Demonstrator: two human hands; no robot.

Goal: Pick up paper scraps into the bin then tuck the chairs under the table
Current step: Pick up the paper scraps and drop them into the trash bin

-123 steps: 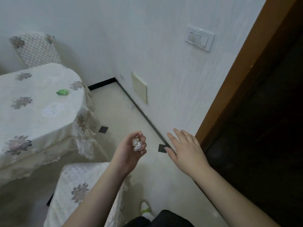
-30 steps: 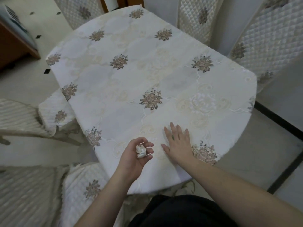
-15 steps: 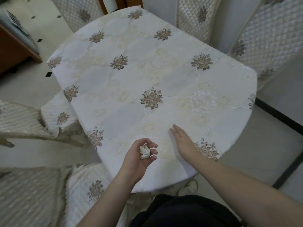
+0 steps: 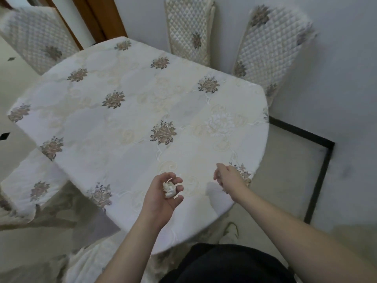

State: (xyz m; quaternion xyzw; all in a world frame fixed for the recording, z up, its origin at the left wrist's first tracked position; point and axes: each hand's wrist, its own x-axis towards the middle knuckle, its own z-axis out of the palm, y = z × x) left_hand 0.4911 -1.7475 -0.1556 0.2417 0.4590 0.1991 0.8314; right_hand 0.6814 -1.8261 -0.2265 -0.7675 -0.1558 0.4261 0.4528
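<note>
My left hand is palm up over the near edge of the table, its fingers closed around a white crumpled paper scrap. To its right, my right hand hovers just above the cloth near the table's rim, turned on its side with the fingers loosely bent and nothing visible in it. The table carries a white cloth with brown flower prints. A quilted chair stands out from the table on the left, and another chair seat is below my left arm. No bin is in view.
Three quilted chair backs rise behind the table: one at the far left, one in the middle, one at the right against the white wall. Pale floor with a black border lies to the right. A wooden door frame stands behind.
My right hand has lifted off the tablecloth, where it lay flat, and turned sideways with bent fingers. The view has shifted and the table sits lower left. My left hand keeps the paper scrap.
</note>
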